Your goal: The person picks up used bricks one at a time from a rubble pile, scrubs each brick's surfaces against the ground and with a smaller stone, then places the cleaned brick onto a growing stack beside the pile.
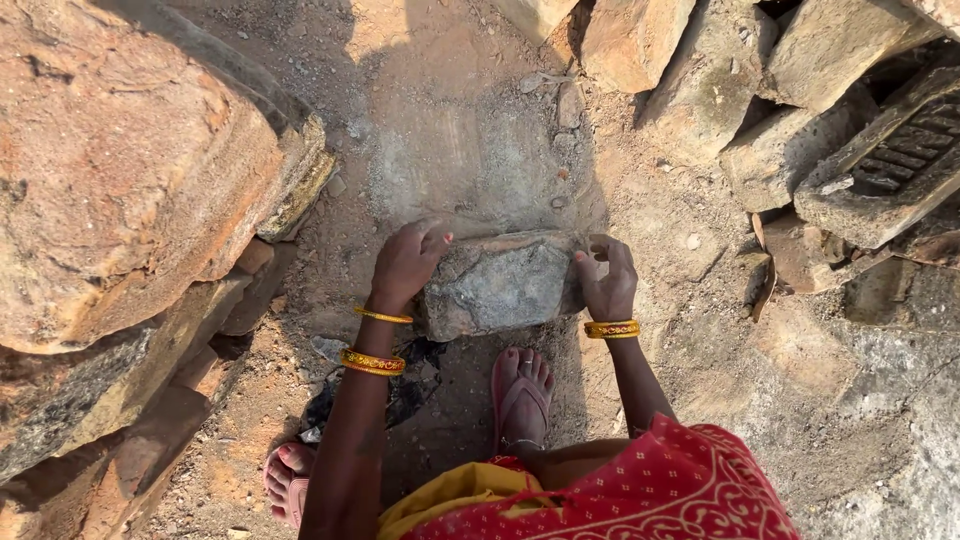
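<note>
Gold bangles (372,361) on both wrists, pink sandals (521,398), red patterned cloth (650,495) over yellow fabric (450,495)

Boulder (130,170) left, bare ground (480,130) ahead
</note>
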